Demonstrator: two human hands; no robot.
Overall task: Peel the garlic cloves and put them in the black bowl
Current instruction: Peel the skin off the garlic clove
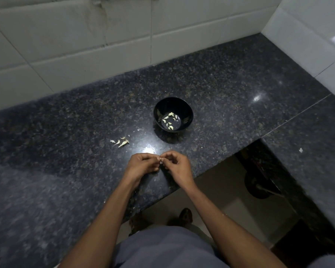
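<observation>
A black bowl (pixel 188 111) stands on the dark granite counter and holds several peeled pale garlic cloves (pixel 170 120). To its left lie a few unpeeled garlic cloves (pixel 122 142) in their skins. Nearer to me, over the counter's front edge, my left hand (pixel 143 163) and my right hand (pixel 177 164) meet fingertip to fingertip. Both pinch one small white garlic clove (pixel 161 159) between them; most of it is hidden by my fingers.
Granite counter (pixel 66 151) runs left and turns along the right wall, with white tiled walls behind. Small skin flakes (pixel 138 129) lie by the bowl, another scrap (pixel 300 150) on the right slab. Below the counter edge are the floor and my foot (pixel 185 214).
</observation>
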